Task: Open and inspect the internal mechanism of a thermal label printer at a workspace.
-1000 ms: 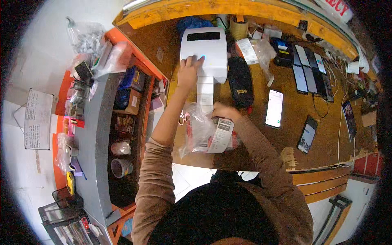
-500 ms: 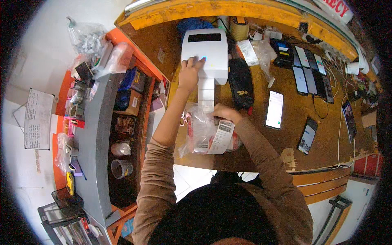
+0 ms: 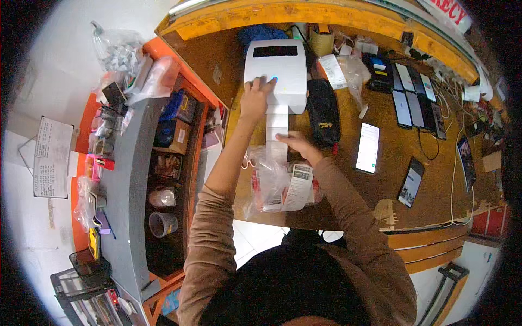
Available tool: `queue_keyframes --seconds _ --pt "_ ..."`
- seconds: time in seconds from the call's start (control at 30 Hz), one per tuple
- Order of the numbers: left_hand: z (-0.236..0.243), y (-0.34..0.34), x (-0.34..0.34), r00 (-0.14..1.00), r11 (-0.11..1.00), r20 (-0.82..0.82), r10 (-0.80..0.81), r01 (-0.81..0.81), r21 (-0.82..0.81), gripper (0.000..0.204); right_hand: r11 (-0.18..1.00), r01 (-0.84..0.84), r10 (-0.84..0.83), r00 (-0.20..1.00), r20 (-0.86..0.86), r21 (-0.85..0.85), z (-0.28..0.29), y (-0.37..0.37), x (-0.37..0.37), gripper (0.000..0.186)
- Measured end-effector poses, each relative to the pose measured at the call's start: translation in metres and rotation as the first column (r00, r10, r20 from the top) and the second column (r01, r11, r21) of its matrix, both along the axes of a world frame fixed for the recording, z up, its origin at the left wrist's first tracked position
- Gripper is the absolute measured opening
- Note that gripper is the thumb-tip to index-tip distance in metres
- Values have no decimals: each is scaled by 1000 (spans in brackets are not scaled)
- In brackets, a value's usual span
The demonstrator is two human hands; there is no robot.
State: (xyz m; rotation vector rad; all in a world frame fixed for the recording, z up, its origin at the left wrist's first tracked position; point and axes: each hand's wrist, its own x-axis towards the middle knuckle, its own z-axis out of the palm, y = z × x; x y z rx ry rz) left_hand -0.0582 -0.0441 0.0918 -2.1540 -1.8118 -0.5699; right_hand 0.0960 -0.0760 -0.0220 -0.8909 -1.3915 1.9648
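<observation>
A white printer with a lit blue button sits on the wooden desk, a white label strip hanging from its front. My left hand rests on the printer's front with fingers apart and bent, one fingertip at the button. My right hand has its fingertips closed on the right edge of the strip. Below that hand lie a clear plastic bag over something red and a printed slip on the bag. Something white and loop-shaped is partly hidden beside the bag.
A black pouch lies right of the printer. Phones and cables fill the desk's right side, with a lit phone and a darker one nearer me. An orange-edged shelf with small goods stands left; a yellow beam edges the back.
My right hand has moved up from the bag and slip onto the label strip. The printer and desk items appear slightly lower and further right in view. My left hand stays at the button.
</observation>
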Motion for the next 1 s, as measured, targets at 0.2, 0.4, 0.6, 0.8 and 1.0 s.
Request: queue_keyframes --seconds 0.2,0.4,0.6,0.8,1.0 --pt "0 -5 -4 999 999 26 26 -25 -47 55 990 -123 140 929 342 -71 7 13 -2 32" --pt "-6 -4 -16 1000 1000 -29 12 -13 -14 56 962 -271 265 935 236 -5 13 -4 -2 29" --pt "-5 -3 -15 999 999 -27 22 -23 -47 59 893 -447 443 855 271 -53 1 -2 1 23" --pt "3 -11 -10 998 996 -33 47 -50 -72 64 916 -334 336 942 -31 -223 28 -15 11 31" --pt "-12 -16 -19 976 998 216 15 -29 59 55 963 -118 116 993 -24 -243 29 -13 10 26"
